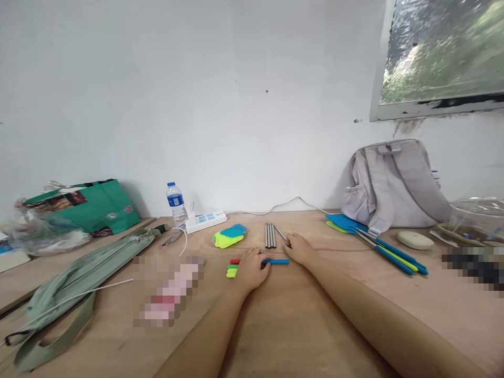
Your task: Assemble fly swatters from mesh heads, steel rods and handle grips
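My left hand (252,266) rests on the table with its fingers curled over the left end of a blue plastic handle (280,261). Red (235,261), green (232,268) and yellow handles (231,274) stick out on the left side of that hand, their other ends hidden under it. My right hand (300,249) pinches the near end of a thin metal rod (280,231), which slants away to the left. Several similar metal rods (270,235) lie side by side between the hands. Beyond my left hand sit yellow (226,240) and blue fly swatter heads (234,231), stacked.
Assembled fly swatters (394,257) lie at the right before a grey backpack (394,184). A white oval case (415,240) is beside them. Toward the left are a power strip (207,221), a water bottle (176,205), a grey-green bag (90,273) and a green shopping bag (106,207).
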The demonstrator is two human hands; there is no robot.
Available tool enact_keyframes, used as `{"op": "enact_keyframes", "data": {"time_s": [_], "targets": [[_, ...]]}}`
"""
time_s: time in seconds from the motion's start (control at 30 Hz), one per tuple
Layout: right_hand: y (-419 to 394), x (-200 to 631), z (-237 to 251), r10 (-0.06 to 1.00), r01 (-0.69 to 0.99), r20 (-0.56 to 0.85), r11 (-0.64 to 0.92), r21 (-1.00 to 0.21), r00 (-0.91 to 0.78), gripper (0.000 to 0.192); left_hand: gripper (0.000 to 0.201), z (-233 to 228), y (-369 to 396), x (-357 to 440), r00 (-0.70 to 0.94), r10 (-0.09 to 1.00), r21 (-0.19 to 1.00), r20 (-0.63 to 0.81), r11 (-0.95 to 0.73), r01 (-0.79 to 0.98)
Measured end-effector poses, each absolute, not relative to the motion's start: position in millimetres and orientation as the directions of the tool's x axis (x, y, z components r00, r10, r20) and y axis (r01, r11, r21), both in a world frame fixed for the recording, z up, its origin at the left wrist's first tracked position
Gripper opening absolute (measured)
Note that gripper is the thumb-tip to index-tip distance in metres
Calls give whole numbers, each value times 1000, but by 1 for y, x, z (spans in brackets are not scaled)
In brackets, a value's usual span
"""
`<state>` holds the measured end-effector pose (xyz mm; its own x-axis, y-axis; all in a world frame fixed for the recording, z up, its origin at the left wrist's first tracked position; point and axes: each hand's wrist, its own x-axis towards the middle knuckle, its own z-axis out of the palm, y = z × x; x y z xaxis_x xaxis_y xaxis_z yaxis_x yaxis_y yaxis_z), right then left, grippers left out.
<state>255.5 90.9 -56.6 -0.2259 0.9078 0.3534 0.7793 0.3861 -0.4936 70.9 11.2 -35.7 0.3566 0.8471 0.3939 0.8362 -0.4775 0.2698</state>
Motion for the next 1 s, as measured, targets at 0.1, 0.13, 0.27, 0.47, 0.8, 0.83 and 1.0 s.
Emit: {"op": "enact_keyframes", "data": {"time_s": [0.1,0.13,0.27,0.47,0.8,0.83,1.0], "targets": [[97,267,-57,923,742,335,356,-567,-187,6,23,-37,12,70,382,836,270,394,-502,821],[98,270,-58,924,715,333,362,-598,-190,6,23,-37,12,69,391,829,271,399,-514,814],[101,281,-59,921,549,332,388,-741,-203,10,23,-33,9,68,390,807,313,443,-547,776],[107,285,-61,950,177,310,299,-938,41,15,26,-26,-1,70,216,784,457,581,-534,711],[85,286,-66,974,-406,107,183,-895,202,21,29,-25,-17,87,227,853,593,470,-496,634],[78,286,-66,976,-442,93,173,-880,197,19,27,-24,-18,87,275,839,541,469,-519,662],[40,287,-64,988,-556,75,138,-819,135,14,25,-17,-23,87,396,807,388,437,-567,726]]}}
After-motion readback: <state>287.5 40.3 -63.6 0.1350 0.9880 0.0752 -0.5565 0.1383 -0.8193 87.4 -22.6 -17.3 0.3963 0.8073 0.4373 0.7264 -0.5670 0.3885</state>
